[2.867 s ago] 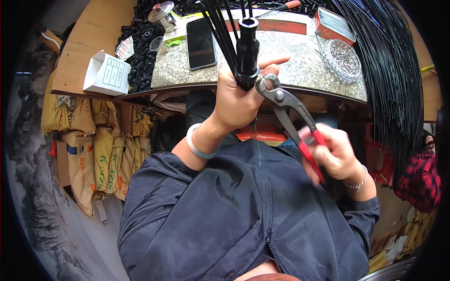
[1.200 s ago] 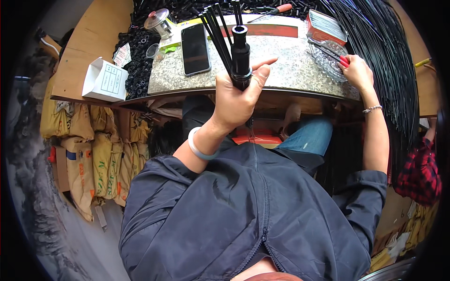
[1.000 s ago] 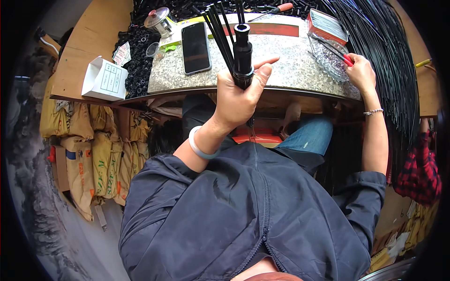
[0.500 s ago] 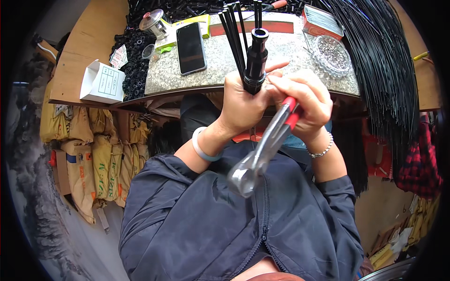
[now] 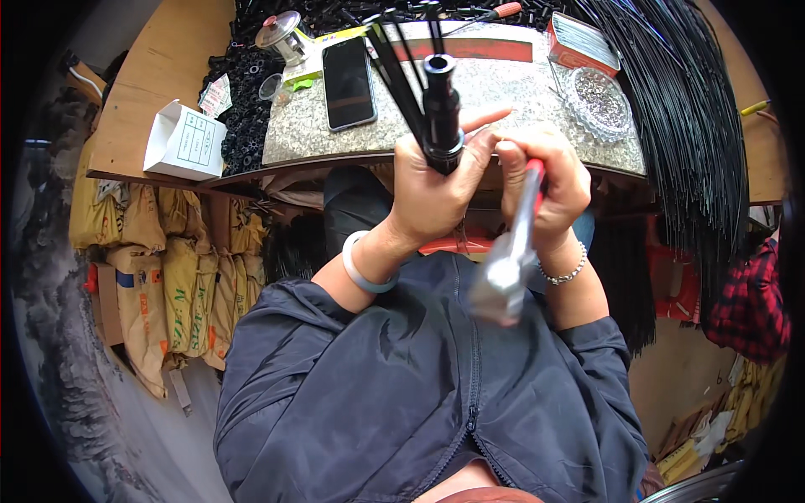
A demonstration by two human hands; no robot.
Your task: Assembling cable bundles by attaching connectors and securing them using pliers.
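Observation:
My left hand [image 5: 426,194] is closed around the lower end of a stepped black tube [image 5: 441,105], held upright over the table's near edge. Several thin black rods [image 5: 392,80] stand up beside it, so it looks like part of an umbrella frame. My left thumb and a finger point toward the right hand. Wrapped round red-handled pliers [image 5: 521,230], my right hand [image 5: 558,176] is close beside the left. The metal head of the pliers hangs toward my chest and is smeared by motion. Whatever lies between the two hands' fingertips is too small to make out.
On the stone-patterned work board [image 5: 319,147] lie a phone [image 5: 349,84], a clear dish of small metal bits [image 5: 599,102] and a red box of thin pins [image 5: 583,44]. Long black rods [image 5: 679,126] drape over the right edge. A white carton [image 5: 186,142] stands left.
The pliers have swung to the right, their head moving away from the middle of my chest. The tube has shifted slightly left in my left hand. My right fingers have drawn back a little.

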